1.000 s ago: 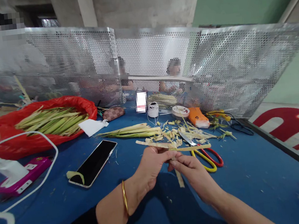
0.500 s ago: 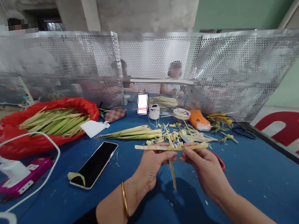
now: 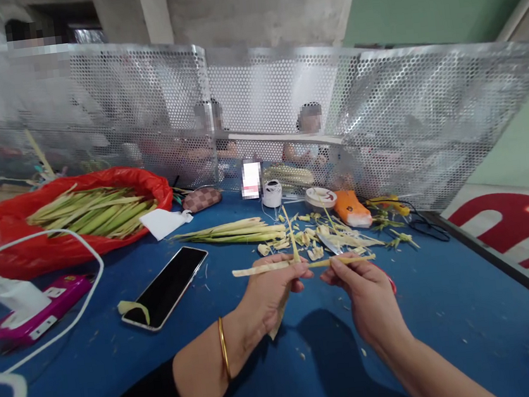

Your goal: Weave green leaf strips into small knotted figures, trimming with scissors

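My left hand (image 3: 275, 289), with a gold bangle on the wrist, pinches pale yellow leaf strips where they cross. One leaf strip (image 3: 254, 270) lies level and sticks out to the left; another strip (image 3: 292, 237) stands up from the fingertips, and a tail hangs below the palm. The fingers of my right hand (image 3: 368, 288) are closed on the right-hand part of a level strip (image 3: 364, 258), a small gap away from the left. Just beyond both hands lie cut leaf scraps (image 3: 305, 238) and a metal blade (image 3: 329, 243). Something red (image 3: 391, 283) shows partly behind my right hand.
A red plastic bag (image 3: 148, 180) of green leaves stands left, near a purple power strip (image 3: 72, 290) with a white cable. A black phone (image 3: 169, 286), a leaf bundle (image 3: 234, 232), a string spool (image 3: 272, 194), a tape roll (image 3: 320, 198) and an orange packet (image 3: 351, 207) lie before a perforated metal screen (image 3: 271, 89). People sit behind it.
The upright strip has shifted left into my left fingers, and its lower tail now hangs slanted under the palm. My right hand's grip on the level strip continues.
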A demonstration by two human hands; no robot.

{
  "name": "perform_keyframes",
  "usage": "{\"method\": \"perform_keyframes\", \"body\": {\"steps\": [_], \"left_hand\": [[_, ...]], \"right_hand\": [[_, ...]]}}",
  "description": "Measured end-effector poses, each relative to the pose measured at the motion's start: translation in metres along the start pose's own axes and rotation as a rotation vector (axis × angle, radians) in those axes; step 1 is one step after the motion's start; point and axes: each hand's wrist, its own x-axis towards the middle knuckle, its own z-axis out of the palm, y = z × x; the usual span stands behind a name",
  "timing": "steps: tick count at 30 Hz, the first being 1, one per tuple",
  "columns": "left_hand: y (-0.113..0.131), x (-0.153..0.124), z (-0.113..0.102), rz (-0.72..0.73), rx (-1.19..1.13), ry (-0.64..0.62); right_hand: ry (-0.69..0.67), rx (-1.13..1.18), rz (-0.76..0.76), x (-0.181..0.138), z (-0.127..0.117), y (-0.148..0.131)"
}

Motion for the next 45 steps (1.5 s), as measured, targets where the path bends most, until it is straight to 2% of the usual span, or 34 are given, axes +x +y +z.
{"method": "perform_keyframes", "body": {"steps": [3, 4, 6, 7, 8, 9, 10, 12, 14, 16, 18, 24, 28, 31, 32, 34, 35, 36, 37, 39, 41, 43, 45], "left_hand": [[0.001, 0.000, -0.004, -0.070, 0.029, -0.065], [0.001, 0.000, -0.004, -0.082, 0.054, -0.098], [0.000, -0.002, -0.005, -0.083, 0.127, -0.169], [0.000, -0.003, -0.005, -0.082, 0.166, -0.208], [0.000, -0.004, -0.005, -0.081, 0.201, -0.245], [0.000, -0.005, -0.004, -0.078, 0.232, -0.284], [0.000, -0.006, -0.004, -0.077, 0.258, -0.323], [-0.002, -0.005, -0.005, -0.082, 0.296, -0.382], [-0.006, -0.002, -0.006, -0.071, 0.331, -0.390], [-0.010, 0.000, -0.007, -0.037, 0.363, -0.362], [-0.012, 0.001, -0.007, -0.013, 0.389, -0.336], [-0.008, -0.006, -0.002, -0.057, 0.442, -0.334], [-0.007, -0.008, -0.002, -0.054, 0.470, -0.349], [-0.006, -0.008, -0.002, -0.048, 0.463, -0.324], [-0.006, -0.008, -0.002, -0.056, 0.458, -0.317], [-0.004, -0.009, -0.002, -0.087, 0.460, -0.326], [-0.004, -0.010, -0.002, -0.098, 0.463, -0.346], [-0.004, -0.010, -0.003, -0.110, 0.470, -0.377], [-0.004, -0.011, -0.003, -0.123, 0.480, -0.412], [-0.005, -0.011, -0.004, -0.152, 0.499, -0.482], [-0.007, -0.011, -0.004, -0.188, 0.518, -0.539], [-0.008, -0.011, -0.004, -0.212, 0.529, -0.569], [-0.009, -0.011, -0.002, -0.223, 0.544, -0.562]], "right_hand": [[0.085, -0.008, 0.037, 0.013, -0.009, -0.005], [0.161, -0.037, -0.024, 0.018, -0.013, -0.009], [0.298, -0.204, -0.241, 0.026, -0.020, -0.017], [0.259, -0.345, -0.335, 0.028, -0.022, -0.021], [0.169, -0.447, -0.367, 0.029, -0.024, -0.024], [0.030, -0.511, -0.328, 0.029, -0.024, -0.025], [-0.115, -0.520, -0.224, 0.027, -0.023, -0.025], [-0.346, -0.393, 0.020, 0.022, -0.018, -0.022], [-0.417, -0.220, 0.131, 0.016, -0.013, -0.016], [-0.368, -0.163, 0.097, 0.013, -0.009, -0.011], [-0.286, -0.203, 0.020, 0.012, -0.006, -0.007], [-0.124, -0.253, -0.041, 0.006, -0.001, -0.001], [-0.129, -0.292, -0.062, 0.006, -0.001, 0.003], [-0.178, -0.433, -0.047, 0.016, -0.009, -0.003], [-0.154, -0.517, -0.088, 0.021, -0.014, -0.007], [0.068, -0.731, -0.368, 0.028, -0.021, -0.017], [0.130, -0.809, -0.501, 0.029, -0.024, -0.022], [0.094, -0.845, -0.585, 0.029, -0.025, -0.026], [-0.017, -0.838, -0.608, 0.027, -0.024, -0.029], [-0.325, -0.708, -0.484, 0.019, -0.020, -0.032], [-0.550, -0.557, -0.253, 0.010, -0.012, -0.031], [-0.617, -0.459, -0.031, 0.003, -0.006, -0.027], [-0.579, -0.419, 0.077, -0.001, -0.002, -0.024]]}}
